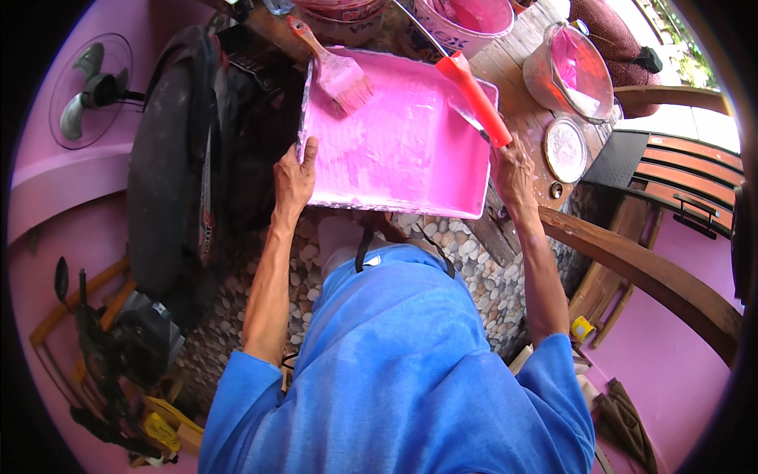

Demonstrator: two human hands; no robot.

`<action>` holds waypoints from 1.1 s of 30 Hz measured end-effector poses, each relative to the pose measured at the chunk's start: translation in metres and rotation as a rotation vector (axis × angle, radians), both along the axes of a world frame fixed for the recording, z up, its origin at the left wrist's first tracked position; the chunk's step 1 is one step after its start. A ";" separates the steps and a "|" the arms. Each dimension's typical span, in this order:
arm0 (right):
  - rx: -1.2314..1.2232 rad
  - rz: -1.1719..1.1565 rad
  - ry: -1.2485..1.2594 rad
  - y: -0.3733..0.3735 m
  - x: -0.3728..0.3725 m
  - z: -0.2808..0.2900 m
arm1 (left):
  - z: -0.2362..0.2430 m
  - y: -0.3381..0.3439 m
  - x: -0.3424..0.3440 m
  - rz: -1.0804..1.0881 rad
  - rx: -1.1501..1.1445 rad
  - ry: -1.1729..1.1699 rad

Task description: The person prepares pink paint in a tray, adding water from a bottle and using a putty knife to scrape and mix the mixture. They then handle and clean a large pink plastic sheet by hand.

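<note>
A paint tray (395,134) coated in wet pink paint is held level in front of me. My left hand (295,178) grips its left edge, thumb on the rim. My right hand (513,170) is closed at the tray's right edge, its fingers partly hidden. Across the tray's far right corner lies a tool with an orange-red handle (476,99), its lower end close to my right hand. Its working end is not clearly visible. A wide paintbrush (339,75) with pink-coated bristles rests over the far left corner.
Pink-smeared paint buckets (466,28) stand beyond the tray on a wooden table (525,103). To the right are a handled pail (564,71) and a round white lid (565,150). A covered motorbike (170,158) stands left, near a wall fan (95,91). A curved wooden rail (647,276) runs right.
</note>
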State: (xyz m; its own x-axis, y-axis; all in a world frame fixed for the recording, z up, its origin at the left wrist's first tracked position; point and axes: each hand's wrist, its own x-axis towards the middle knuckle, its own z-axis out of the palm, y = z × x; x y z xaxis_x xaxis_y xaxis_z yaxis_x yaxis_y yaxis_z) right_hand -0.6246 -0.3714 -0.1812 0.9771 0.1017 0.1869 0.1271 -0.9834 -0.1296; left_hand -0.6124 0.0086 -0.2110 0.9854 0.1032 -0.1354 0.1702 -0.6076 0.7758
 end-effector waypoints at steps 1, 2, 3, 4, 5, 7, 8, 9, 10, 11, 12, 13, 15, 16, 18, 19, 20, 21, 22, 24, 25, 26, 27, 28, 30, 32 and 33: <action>0.032 0.052 -0.036 0.002 -0.005 -0.001 | 0.000 0.001 -0.001 -0.010 0.002 0.036; 0.015 0.071 -0.054 0.004 -0.010 0.002 | -0.004 0.002 0.000 -0.003 0.003 0.038; 0.015 0.073 -0.050 0.004 -0.010 0.005 | -0.009 0.002 0.001 0.006 0.009 -0.033; 0.014 0.070 -0.032 0.002 -0.009 0.009 | -0.013 0.003 0.000 0.016 0.015 -0.103; 0.012 0.067 -0.015 0.002 -0.007 0.014 | -0.015 0.004 -0.002 0.019 0.015 -0.100; 0.015 0.016 0.001 0.000 0.002 0.014 | -0.010 0.002 0.000 0.004 -0.003 -0.051; -0.011 -0.026 0.025 -0.004 0.007 0.006 | -0.007 0.000 0.000 -0.002 -0.005 -0.052; -0.035 -0.064 0.048 -0.005 0.009 -0.001 | -0.002 -0.002 -0.001 0.013 -0.026 -0.057; -0.040 -0.052 0.049 -0.006 0.007 -0.004 | 0.000 -0.004 -0.001 0.028 -0.047 -0.062; -0.040 -0.053 0.047 -0.006 0.003 -0.006 | 0.000 -0.003 0.001 0.027 -0.047 -0.064; -0.034 -0.002 0.022 -0.004 -0.003 -0.007 | -0.003 -0.002 0.000 0.019 -0.031 -0.044; -0.028 0.049 -0.004 -0.002 -0.009 -0.006 | -0.005 0.000 -0.001 0.012 -0.016 -0.025; 0.018 0.058 0.006 0.000 -0.012 0.003 | -0.005 0.001 0.000 0.015 -0.011 -0.028; 0.011 0.033 0.003 0.001 -0.010 0.006 | -0.005 0.001 0.000 0.012 -0.007 -0.032; 0.030 -0.017 0.006 0.003 -0.001 0.014 | -0.008 0.001 -0.001 0.013 -0.014 -0.042; 0.030 -0.023 0.004 0.001 0.003 0.010 | -0.007 0.000 0.000 0.018 -0.019 -0.054; 0.012 -0.033 0.010 -0.002 0.006 0.004 | -0.006 -0.001 0.000 0.012 -0.020 -0.056; -0.004 -0.039 0.017 -0.004 0.007 -0.002 | -0.002 -0.001 0.000 0.005 -0.012 -0.025; -0.049 0.001 -0.013 -0.004 0.003 -0.006 | 0.000 -0.001 0.000 -0.002 -0.005 0.005; 0.004 -0.015 0.020 -0.003 -0.006 -0.003 | 0.001 -0.003 0.000 0.007 -0.013 0.002; 0.057 -0.029 0.055 0.001 -0.009 0.002 | 0.000 -0.002 -0.002 0.017 -0.023 -0.002; 0.064 -0.035 0.064 0.004 -0.007 0.010 | -0.001 -0.001 -0.003 0.024 -0.020 0.002; 0.063 -0.039 0.064 0.005 -0.006 0.009 | -0.004 -0.002 -0.001 0.021 -0.012 -0.022; 0.082 -0.063 0.044 0.006 -0.001 0.007 | -0.005 -0.003 -0.001 0.017 -0.004 -0.045; 0.050 -0.093 0.037 0.007 0.010 0.000 | -0.005 -0.003 -0.002 0.020 -0.003 -0.029; 0.133 -0.069 0.006 0.013 0.007 -0.002 | -0.003 -0.003 -0.001 0.024 0.002 -0.015; 0.215 -0.037 -0.019 0.017 0.005 -0.003 | -0.003 -0.004 -0.002 0.028 -0.005 -0.030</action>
